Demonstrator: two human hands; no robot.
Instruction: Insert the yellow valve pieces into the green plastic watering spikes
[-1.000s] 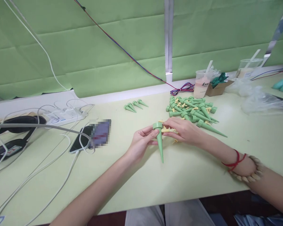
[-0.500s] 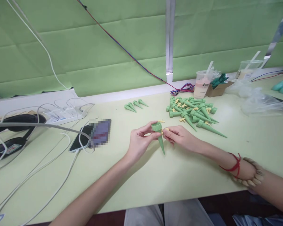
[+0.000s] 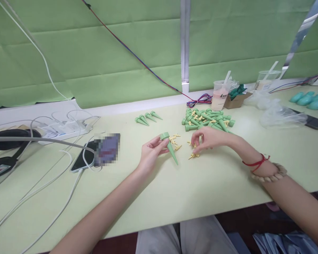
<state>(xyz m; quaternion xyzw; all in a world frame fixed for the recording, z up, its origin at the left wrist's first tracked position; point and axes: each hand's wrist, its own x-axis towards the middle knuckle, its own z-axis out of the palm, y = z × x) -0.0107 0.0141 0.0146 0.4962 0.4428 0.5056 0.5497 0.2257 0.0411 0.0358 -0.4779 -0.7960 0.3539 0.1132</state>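
Left hand point(image 3: 150, 152): centre of the frame, thumb and fingers pinching one green spike just below its cap.
Green spike point(image 3: 172, 151): just right of the left hand; its long axis slants from upper left to lower right, the cap point(image 3: 164, 135) at the upper end and the narrow tip pointing toward the bottom of the frame (rather steeply, leaning a little right).
Right hand point(image 3: 210, 138): right of centre, fingers curled, with a gap between thumb and forefinger; whether a fingertip touches the yellow pieces point(image 3: 193, 155) just beneath, I cannot tell.
Other yellow bits point(image 3: 172, 140): just beyond the held spike, partly hidden by it.
Pile of spikes point(image 3: 201, 116): right of centre, behind the right hand, pointing various ways.
Four spikes point(image 3: 151, 116): upper centre, side by side, tips toward the right.
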